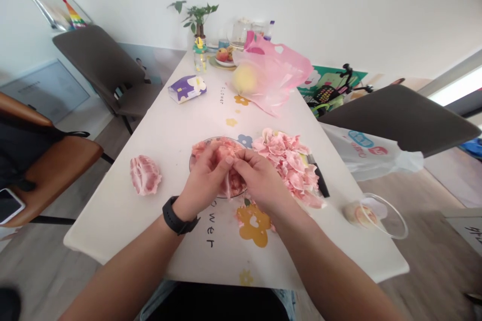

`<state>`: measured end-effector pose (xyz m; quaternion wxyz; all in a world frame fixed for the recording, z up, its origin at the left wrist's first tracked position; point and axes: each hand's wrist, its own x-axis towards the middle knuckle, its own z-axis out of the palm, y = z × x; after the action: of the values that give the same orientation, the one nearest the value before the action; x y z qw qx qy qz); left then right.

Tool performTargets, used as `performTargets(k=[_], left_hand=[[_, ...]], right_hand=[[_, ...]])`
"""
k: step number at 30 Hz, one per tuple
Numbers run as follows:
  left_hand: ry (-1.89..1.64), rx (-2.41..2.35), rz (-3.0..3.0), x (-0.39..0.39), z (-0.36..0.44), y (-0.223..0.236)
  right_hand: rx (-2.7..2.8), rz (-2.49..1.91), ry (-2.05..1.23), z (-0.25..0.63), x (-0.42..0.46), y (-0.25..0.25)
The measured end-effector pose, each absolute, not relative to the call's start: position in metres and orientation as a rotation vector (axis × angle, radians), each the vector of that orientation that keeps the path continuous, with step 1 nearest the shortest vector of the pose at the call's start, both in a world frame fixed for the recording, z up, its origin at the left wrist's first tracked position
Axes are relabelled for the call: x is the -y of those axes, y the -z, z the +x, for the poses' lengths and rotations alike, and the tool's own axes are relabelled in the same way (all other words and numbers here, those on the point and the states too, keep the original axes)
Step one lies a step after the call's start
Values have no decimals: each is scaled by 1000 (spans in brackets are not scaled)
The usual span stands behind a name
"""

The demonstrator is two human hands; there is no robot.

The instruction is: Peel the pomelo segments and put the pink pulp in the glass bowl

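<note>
My left hand (206, 178) and my right hand (261, 180) meet over a round plate (190, 164) heaped with peeled pink pomelo flesh (201, 146). Both hands are closed, thumbs close together, pinching a piece of pomelo (225, 153); my fingers cover part of it. On the left lies a larger unpeeled chunk of pomelo segments (145, 174), apart from my hands. Right of the plate spreads a pile of pink pomelo membrane scraps (288, 160). A knife with a black handle (318, 176) lies partly under that pile.
Farther back are a purple tissue pack (187, 89), a pink plastic bag (278, 72) around something yellow, a fruit plate (225, 63) and a potted plant (199, 17). A clear round container (384, 215) sits near the right edge. A white bag (371, 153) hangs beside the table.
</note>
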<state>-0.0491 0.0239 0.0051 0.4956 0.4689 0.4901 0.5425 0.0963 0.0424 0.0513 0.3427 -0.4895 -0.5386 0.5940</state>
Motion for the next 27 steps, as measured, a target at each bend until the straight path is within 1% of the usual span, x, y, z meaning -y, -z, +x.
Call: performTargets(k=[5, 7, 9, 17, 22, 27], left_hand=[[-1355, -1233, 1221, -25, -45, -3], [-1374, -1236, 1271, -26, -45, -4], [-1392, -1240, 1302, -27, -44, -4], [-1342, -1251, 1145, -26, -46, -2], [-1296, -1056, 1006, -27, -44, 4], [-1371, -1117, 1130, -25, -48, 1]], right_hand=[[1615, -1453, -1171, 94, -39, -47], [1631, -1475, -1089, 92, -38, -46], [1612, -1492, -1073, 91, -38, -46], [1500, -1330, -1239, 90, -37, -40], [1375, -1254, -1420, 93, -36, -44], [1339, -1158, -1594, 100, -37, -49]])
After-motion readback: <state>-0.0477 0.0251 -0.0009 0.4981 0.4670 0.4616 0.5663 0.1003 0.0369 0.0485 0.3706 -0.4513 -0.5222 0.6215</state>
